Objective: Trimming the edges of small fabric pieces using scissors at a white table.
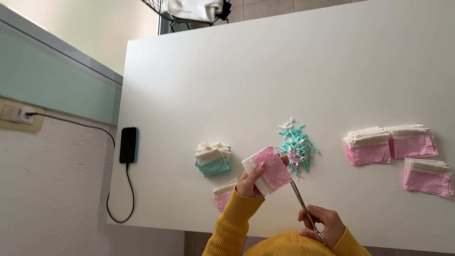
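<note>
My left hand (pixel 250 182) grips a folded piece of pink dotted and cream fabric (pixel 268 169), held up over the white table (pixel 265 80). My right hand (pixel 322 225) holds scissors (pixel 303 205), their blades pointing up toward the lower right edge of the fabric piece. Both sleeves are mustard yellow. A pile of teal, white and pink fabric trimmings (pixel 296 146) lies just beyond the held piece.
A teal and cream fabric stack (pixel 213 159) and a small pink one (pixel 223 194) lie to the left. Three pink and cream stacks (pixel 395 142) sit at the right. A black phone (pixel 128 144) charges at the table's left edge, its cable running to a wall socket (pixel 19 114).
</note>
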